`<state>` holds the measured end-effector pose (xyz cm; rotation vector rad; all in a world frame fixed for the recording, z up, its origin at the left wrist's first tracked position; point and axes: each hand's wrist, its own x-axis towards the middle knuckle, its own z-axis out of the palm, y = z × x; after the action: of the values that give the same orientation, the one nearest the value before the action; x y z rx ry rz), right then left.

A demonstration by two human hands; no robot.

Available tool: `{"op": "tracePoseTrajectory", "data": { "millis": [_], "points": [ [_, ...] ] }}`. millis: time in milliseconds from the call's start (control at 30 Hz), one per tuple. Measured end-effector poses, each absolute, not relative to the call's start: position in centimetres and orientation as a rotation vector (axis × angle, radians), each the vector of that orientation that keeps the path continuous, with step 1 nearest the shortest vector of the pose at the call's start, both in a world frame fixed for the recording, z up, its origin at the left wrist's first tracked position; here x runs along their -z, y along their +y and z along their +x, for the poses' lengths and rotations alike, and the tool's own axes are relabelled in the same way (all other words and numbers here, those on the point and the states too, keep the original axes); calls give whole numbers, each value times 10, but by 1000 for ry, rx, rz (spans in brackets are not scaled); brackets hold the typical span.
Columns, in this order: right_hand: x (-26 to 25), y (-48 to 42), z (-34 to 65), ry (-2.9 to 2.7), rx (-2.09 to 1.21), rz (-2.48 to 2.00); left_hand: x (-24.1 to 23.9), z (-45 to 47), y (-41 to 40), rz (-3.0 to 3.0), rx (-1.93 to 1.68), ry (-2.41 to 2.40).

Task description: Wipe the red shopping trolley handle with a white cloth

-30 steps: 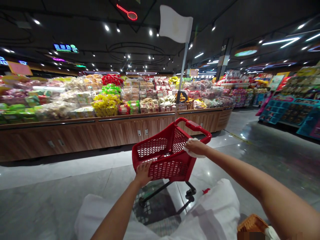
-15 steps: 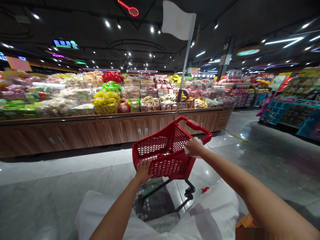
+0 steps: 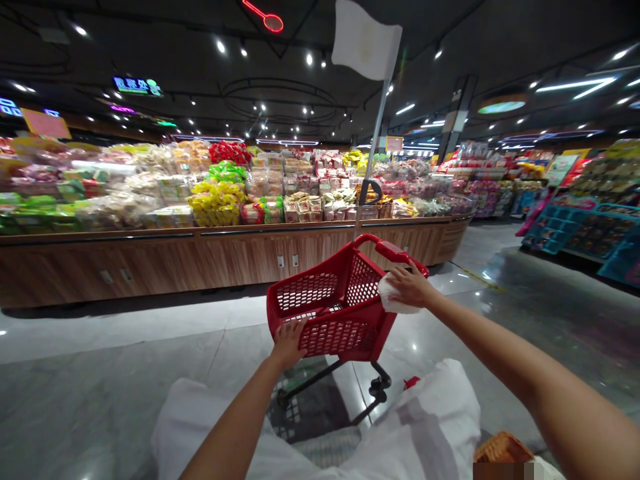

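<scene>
A small red plastic shopping cart (image 3: 336, 331) with mesh sides stands in front of me on dark legs. My left hand (image 3: 290, 343) grips its near rim at the left end, fingers curled over the edge. At the right, by the cart's handle (image 3: 395, 252), my right hand (image 3: 409, 285) presses a white cloth (image 3: 393, 299) against the rim; the cloth's underside is hidden. A pole with a white flag (image 3: 367, 45) rises from behind the handle. No goods show in the basket.
A long wooden display counter (image 3: 240, 257) piled with packaged snacks runs behind the cart. Blue racks (image 3: 565, 227) stand at the right. A brown woven item (image 3: 503, 445) lies by my right leg. Glossy grey tiles (image 3: 125, 373) cover the floor.
My right hand and the white cloth have slid slightly right along the rim toward the handle, fingers more spread out. My left hand stays on the rim. The view has shifted slightly.
</scene>
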<state>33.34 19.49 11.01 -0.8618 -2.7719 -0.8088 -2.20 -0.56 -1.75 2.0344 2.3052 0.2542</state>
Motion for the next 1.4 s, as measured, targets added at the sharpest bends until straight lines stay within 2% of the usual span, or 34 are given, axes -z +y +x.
{"op": "tracePoseTrajectory", "data": {
  "millis": [167,367,500,767,900,1033,1233,1400],
  "points": [
    [-106,205,336,-2786,850,-807,21,-23,-3,2012,-248,2342],
    [-103,213,335,-2866,709,-1134,18,-20,-4,2041,-233,2317],
    [-94,207,331,-2885,702,-1017,22,-19,-2,2022,-215,2352],
    [-32,124,205,-2804,522,-919,25,-15,1,2004,-262,2365],
    [-23,107,165,-2820,442,-876,20,-25,-4,2000,-242,2360],
    [-44,128,195,-2946,476,-747,18,-37,-13,2042,-227,2304],
    [-72,157,281,-2854,629,-861,20,-34,-16,2047,-261,2322],
    [-54,135,246,-2766,611,-1034,16,-21,-12,1990,-233,2372]
  ]
}}
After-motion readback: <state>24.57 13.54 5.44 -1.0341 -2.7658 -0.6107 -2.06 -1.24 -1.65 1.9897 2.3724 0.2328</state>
